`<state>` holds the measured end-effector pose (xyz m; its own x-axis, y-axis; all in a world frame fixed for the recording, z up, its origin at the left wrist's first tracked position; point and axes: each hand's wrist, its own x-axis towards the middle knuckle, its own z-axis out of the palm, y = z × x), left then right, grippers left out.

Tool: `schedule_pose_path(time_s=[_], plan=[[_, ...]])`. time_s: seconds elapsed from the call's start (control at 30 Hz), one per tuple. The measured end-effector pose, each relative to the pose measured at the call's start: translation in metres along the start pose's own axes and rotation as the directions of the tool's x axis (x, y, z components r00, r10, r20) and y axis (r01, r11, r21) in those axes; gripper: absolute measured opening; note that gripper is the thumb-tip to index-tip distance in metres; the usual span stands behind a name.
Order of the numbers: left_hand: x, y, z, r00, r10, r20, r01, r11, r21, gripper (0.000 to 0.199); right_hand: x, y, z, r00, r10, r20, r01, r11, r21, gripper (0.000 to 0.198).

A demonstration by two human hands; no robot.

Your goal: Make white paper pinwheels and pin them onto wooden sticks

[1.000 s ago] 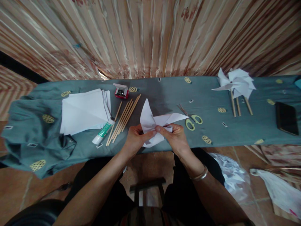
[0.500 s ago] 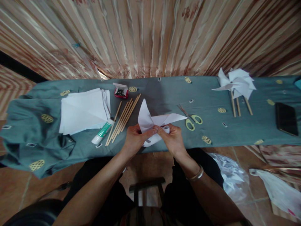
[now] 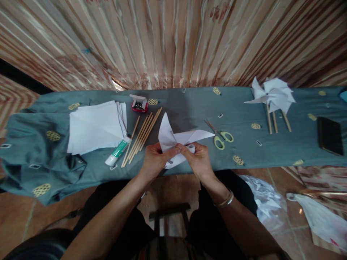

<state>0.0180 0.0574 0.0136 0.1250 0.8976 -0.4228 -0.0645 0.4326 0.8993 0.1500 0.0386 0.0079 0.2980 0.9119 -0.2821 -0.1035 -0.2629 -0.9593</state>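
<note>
Between my hands is a white paper pinwheel (image 3: 168,135), its blades partly folded in toward the middle. My left hand (image 3: 155,157) is closed on its left side, thumb pressing near the centre. On the other side my right hand (image 3: 197,157) pinches the folded paper, its thumb meeting the left one. Fingers beneath the paper are hidden. To the right of the pinwheel lie scissors (image 3: 220,138) with light green handles. Several wooden sticks (image 3: 145,133) rest to its left, beside a glue stick (image 3: 118,151).
A stack of white paper (image 3: 93,126) lies on the left of the cloth-covered table (image 3: 187,108). Behind the sticks stands an open red box (image 3: 139,104) of small dark items. Finished pinwheels on sticks (image 3: 278,94) and a phone (image 3: 330,135) are at right. A plastic bag (image 3: 267,204) sits on the floor.
Hardly anything differs. My hands keep the same grip on the pinwheel, and the whole view has shifted very slightly.
</note>
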Motion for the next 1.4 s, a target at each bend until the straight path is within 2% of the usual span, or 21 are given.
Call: schedule_pose_path(time_s=[0.17, 0.3, 0.5, 0.63, 0.73, 0.93, 1.03, 1.17, 1.33, 1.4], plan=[[0.001, -0.002, 0.000, 1.000, 0.006, -0.006, -0.006, 1.000, -0.002, 0.037, 0.000, 0.004, 0.002, 1.000, -0.017, 0.010, 0.016, 0.999, 0.042, 0.031], [0.003, -0.002, 0.001, 1.000, -0.004, 0.023, 0.004, 1.000, -0.016, 0.041, 0.003, 0.004, 0.000, 0.998, -0.060, 0.004, 0.060, 0.998, 0.012, 0.029], [0.003, -0.003, -0.001, 0.988, -0.052, 0.145, 0.070, 0.990, -0.119, 0.048, 0.007, -0.001, -0.008, 0.997, -0.071, 0.036, 0.071, 0.997, 0.005, 0.027], [0.002, -0.002, -0.004, 0.978, -0.044, 0.203, 0.094, 0.967, -0.239, 0.055, 0.009, 0.000, -0.012, 0.994, -0.090, 0.065, 0.089, 0.996, 0.019, 0.023], [0.001, 0.000, -0.004, 0.962, -0.090, 0.259, 0.170, 0.936, -0.308, 0.060, 0.011, 0.001, -0.014, 0.995, -0.075, 0.061, 0.073, 0.997, 0.024, 0.030], [0.004, -0.006, -0.007, 0.978, -0.183, 0.100, 0.207, 0.904, -0.375, 0.023, 0.014, 0.003, -0.021, 0.999, -0.022, 0.032, 0.022, 0.999, 0.025, 0.036], [0.001, -0.008, -0.009, 0.958, -0.193, 0.210, 0.254, 0.914, -0.318, 0.021, 0.014, 0.001, -0.023, 0.999, -0.007, 0.040, 0.006, 0.999, 0.033, 0.038], [-0.009, -0.011, -0.011, 0.908, -0.200, 0.368, 0.254, 0.961, -0.105, 0.025, 0.013, -0.006, -0.023, 0.998, 0.011, 0.063, -0.014, 0.998, 0.057, 0.037], [-0.017, -0.014, -0.014, 0.929, -0.110, 0.354, 0.105, 0.994, 0.032, 0.033, 0.011, -0.011, -0.021, 0.996, 0.029, 0.085, -0.034, 0.997, 0.067, 0.037], [-0.019, -0.012, -0.016, 0.932, -0.104, 0.347, 0.081, 0.994, 0.080, 0.033, 0.011, -0.011, -0.020, 0.995, 0.022, 0.096, -0.029, 0.997, 0.077, 0.035]])
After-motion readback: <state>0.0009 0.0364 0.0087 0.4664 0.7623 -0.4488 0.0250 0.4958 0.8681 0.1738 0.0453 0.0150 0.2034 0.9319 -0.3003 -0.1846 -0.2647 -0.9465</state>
